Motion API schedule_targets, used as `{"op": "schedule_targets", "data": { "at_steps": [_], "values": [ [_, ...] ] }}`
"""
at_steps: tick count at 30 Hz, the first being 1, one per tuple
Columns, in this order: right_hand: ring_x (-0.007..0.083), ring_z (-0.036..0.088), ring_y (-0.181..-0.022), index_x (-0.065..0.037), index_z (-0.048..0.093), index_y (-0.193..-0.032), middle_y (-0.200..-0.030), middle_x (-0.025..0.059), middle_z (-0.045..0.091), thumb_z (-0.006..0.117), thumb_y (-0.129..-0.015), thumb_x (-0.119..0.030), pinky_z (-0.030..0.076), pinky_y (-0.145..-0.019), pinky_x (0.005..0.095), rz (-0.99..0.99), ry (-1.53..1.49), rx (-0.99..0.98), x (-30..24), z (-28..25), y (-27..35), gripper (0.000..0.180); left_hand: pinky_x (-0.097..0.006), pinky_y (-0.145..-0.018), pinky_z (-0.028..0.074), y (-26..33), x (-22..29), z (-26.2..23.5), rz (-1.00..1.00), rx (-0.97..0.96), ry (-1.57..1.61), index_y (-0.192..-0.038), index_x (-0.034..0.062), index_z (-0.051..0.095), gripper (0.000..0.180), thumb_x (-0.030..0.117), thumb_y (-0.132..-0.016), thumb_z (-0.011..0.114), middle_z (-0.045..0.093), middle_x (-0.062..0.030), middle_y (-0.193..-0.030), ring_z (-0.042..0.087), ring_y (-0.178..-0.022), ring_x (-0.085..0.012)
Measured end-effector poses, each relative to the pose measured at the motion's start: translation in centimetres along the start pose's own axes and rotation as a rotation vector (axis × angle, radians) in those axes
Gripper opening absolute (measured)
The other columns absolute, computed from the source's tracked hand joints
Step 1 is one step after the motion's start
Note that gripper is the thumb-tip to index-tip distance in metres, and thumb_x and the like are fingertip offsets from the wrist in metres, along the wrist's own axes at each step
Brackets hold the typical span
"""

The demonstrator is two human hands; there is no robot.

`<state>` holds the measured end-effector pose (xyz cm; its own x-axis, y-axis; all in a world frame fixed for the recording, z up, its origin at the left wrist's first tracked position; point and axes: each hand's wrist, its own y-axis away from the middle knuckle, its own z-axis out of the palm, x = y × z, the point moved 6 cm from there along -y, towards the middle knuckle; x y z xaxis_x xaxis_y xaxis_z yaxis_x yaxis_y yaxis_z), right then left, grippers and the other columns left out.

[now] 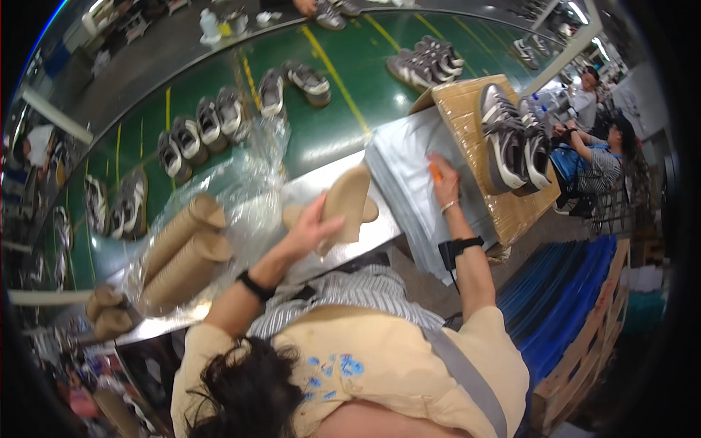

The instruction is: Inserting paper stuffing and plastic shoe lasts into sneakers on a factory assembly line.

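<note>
Left hand [310,230] closed around tan insoles [345,203], long axis pointing 1 o'clock. Right hand [443,182] at 3 o'clock of them, pinching an orange marker [435,172] on the grey sheet stack [409,182]. Sneaker pair [515,139] on cardboard [467,109] beyond at 2 o'clock, nearer the right hand.

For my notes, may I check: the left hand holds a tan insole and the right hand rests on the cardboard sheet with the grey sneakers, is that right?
Not quite. In the head view the right hand rests on the stack of grey flat bags, beside the brown cardboard sheet carrying the grey sneakers. The left hand does hold a tan insole.
</note>
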<state>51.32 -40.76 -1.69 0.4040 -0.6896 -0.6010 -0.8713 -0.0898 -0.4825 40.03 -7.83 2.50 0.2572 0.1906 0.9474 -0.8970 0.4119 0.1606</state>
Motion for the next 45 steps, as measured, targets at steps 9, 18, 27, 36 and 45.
{"op": "schedule_targets", "data": {
  "at_steps": [9, 18, 27, 36, 45],
  "values": [
    [0.0195, 0.061, -0.097, 0.003, 0.053, -0.122, -0.11, 0.0168, 0.062, 0.06, -0.089, -0.009, 0.05, -0.083, 0.0307, -0.139, -0.57, 0.038, -18.4, 4.8, -4.9, 0.035, -0.031, -0.088, 0.047, -7.7, 2.3, 1.7, 0.586, 0.33, -0.259, -0.134, 0.0012, 0.038, 0.054, 0.007, -0.085, 0.061, 0.059, -0.0101, -0.112, 0.057, -0.102, -0.016],
    [0.0392, 0.055, -0.089, -0.005, 0.046, -0.123, -0.108, 0.021, 0.052, 0.079, -0.065, -0.018, 0.049, -0.077, 0.0421, -0.682, 0.1, -0.211, -30.9, 1.9, -14.7, 0.068, -0.041, -0.107, 0.031, -1.8, 5.0, 4.9, 0.518, -0.643, -1.291, -0.138, 0.0002, 0.037, 0.087, 0.042, -0.072, 0.076, 0.04, -0.0191, -0.141, 0.042, -0.126, -0.0338],
    [0.0242, 0.045, -0.114, -0.003, 0.016, -0.136, -0.127, 0.0139, 0.037, 0.082, -0.065, -0.01, 0.041, -0.097, 0.037, -0.28, -0.848, 0.297, -35.0, 4.2, -8.6, 0.097, -0.04, -0.093, 0.047, -1.5, 10.9, -4.0, 0.487, 0.105, 1.001, -0.116, 0.0017, 0.053, 0.034, 0.023, -0.09, 0.054, 0.061, -0.0096, -0.113, 0.06, -0.105, -0.0246],
    [0.0146, 0.049, -0.074, 0.001, 0.051, -0.067, -0.076, 0.005, 0.046, 0.069, -0.079, -0.008, 0.04, -0.063, 0.026, -0.519, -0.684, 0.045, -41.4, 6.6, -9.6, 0.023, -0.033, -0.087, 0.049, 3.4, 15.7, -10.2, 0.508, 0.537, -0.297, -0.126, 0.0033, 0.044, 0.05, -0.001, -0.078, 0.059, 0.059, -0.0119, -0.112, 0.059, -0.101, -0.0224],
    [0.0164, 0.055, -0.079, 0.002, 0.054, -0.099, -0.102, 0.0096, 0.054, 0.076, -0.077, -0.016, 0.045, -0.069, 0.0265, -0.369, -0.407, -0.17, -44.7, 18.5, -11.4, 0.036, -0.03, -0.092, 0.044, 7.4, 14.9, -17.9, 0.494, 0.418, 0.169, -0.13, 0.0037, 0.04, 0.044, 0.006, -0.089, 0.058, 0.055, -0.005, -0.115, 0.053, -0.106, -0.0129]
  ]
}}
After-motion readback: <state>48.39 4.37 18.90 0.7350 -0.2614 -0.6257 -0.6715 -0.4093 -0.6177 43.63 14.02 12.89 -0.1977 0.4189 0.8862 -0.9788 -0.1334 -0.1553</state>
